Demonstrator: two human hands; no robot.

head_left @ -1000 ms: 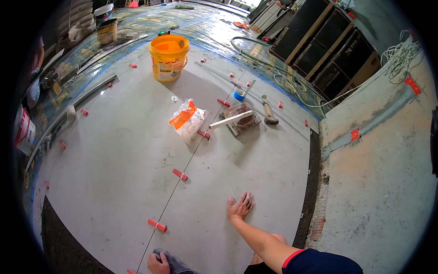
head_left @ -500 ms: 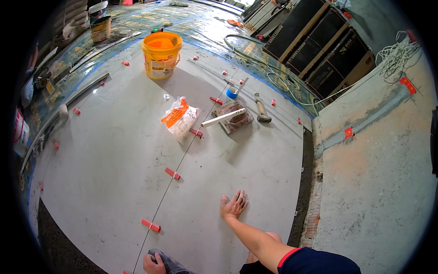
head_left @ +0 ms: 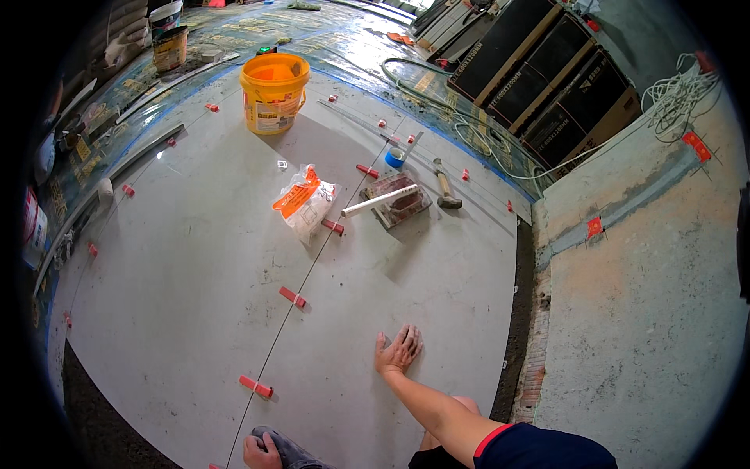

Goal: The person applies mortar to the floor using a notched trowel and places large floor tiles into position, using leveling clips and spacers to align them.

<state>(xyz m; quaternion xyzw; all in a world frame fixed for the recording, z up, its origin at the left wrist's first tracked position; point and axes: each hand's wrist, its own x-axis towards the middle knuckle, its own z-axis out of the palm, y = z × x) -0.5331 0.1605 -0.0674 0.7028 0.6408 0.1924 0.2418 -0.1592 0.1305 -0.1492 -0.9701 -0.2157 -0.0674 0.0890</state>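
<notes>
My right hand (head_left: 397, 352) lies on a large pale floor tile (head_left: 430, 305), fingers spread. My left hand (head_left: 262, 453) is at the lower edge, curled against a grey-covered knee (head_left: 285, 447); what its fingers hold, if anything, is hidden. A dark seam divides the tiles, crossed by red wedges (head_left: 293, 297) in white clips. Beyond my hands lie an orange-and-white plastic bag (head_left: 305, 202), a grimy trowel-like block (head_left: 406, 209) with a white bar (head_left: 375, 201) across it, a blue tape roll (head_left: 394, 159) and a hammer (head_left: 445, 187). A yellow bucket (head_left: 272, 109) stands farther back.
Dark mortar (head_left: 86, 391) borders the tiles. Printed plastic sheeting (head_left: 344, 47) surrounds them, with buckets (head_left: 168, 51), metal straightedges (head_left: 144, 152) and a hose (head_left: 406, 61). Black boxes (head_left: 508, 62) lean at back right, beside coiled cable (head_left: 672, 102) and a concrete slab (head_left: 625, 313).
The whole scene has shifted left and slightly up in the picture as the camera moved. My hands keep the same posture, and the objects on the tiles have not moved relative to them.
</notes>
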